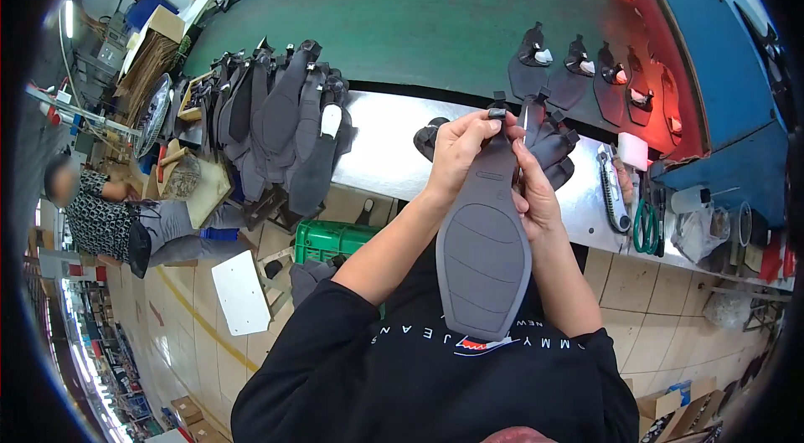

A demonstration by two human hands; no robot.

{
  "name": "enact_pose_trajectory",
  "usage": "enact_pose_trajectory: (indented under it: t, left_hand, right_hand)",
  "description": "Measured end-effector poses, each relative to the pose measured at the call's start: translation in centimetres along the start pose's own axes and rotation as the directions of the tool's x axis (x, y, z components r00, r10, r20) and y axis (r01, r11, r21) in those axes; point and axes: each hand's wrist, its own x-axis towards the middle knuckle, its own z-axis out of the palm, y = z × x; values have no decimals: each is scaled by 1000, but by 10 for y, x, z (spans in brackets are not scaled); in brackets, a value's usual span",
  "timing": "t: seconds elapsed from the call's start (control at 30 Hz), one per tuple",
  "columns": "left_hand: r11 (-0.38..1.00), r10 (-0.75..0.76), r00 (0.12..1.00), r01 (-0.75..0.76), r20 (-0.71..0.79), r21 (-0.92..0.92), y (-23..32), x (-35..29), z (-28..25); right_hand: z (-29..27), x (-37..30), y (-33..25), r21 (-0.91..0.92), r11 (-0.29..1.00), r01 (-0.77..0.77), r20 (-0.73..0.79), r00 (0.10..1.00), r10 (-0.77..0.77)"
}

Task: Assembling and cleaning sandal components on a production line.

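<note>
In front of my chest I hold a dark grey sandal sole [484, 259], its wide end toward me and its narrow end pointing away. My left hand [459, 150] pinches a small black tab [497, 114] at the narrow end between thumb and fingers. The fingers of my right hand [538, 196] close on the sole's right edge, partly hidden behind it. Just beyond my right hand, several more dark soles with black end tabs [553, 146] lie on the metal table. A dark rolled piece [425, 138] rests left of my left hand.
A green conveyor belt [377, 12] runs beyond the metal table [381, 141]; several sandals [574, 74] sit on it near a red-lit blue machine [708, 41]. Soles are heaped [280, 116] at left. A box cutter [614, 192] and green-handled scissors [645, 225] lie right. A person [109, 208] stands far left.
</note>
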Motion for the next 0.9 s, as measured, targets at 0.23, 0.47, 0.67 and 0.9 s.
enact_pose_trajectory:
  t: [0.23, 0.47, 0.67, 0.9]
  left_hand:
    - [992, 41, 999, -36, -35, 124, 4, -11, -10]
    - [984, -177, 980, 177, -86, -3, -11, -19, -16]
    - [973, -229, 962, 230, -146, -8, -9, -25, -15]
    - [950, -312, 939, 306, -143, -65, -5, -28, -11]
  right_hand:
    - [-8, -7, -6, -760, 606, 236, -39, 914, -404]
    - [-6, -27, -5, -825, 475, 306, 105, 909, -402]
    - [0, -35, 2, -875, 363, 320, 188, 916, -353]
    - [-5, -37, 2, -939, -5, 344, 309, 837, -451]
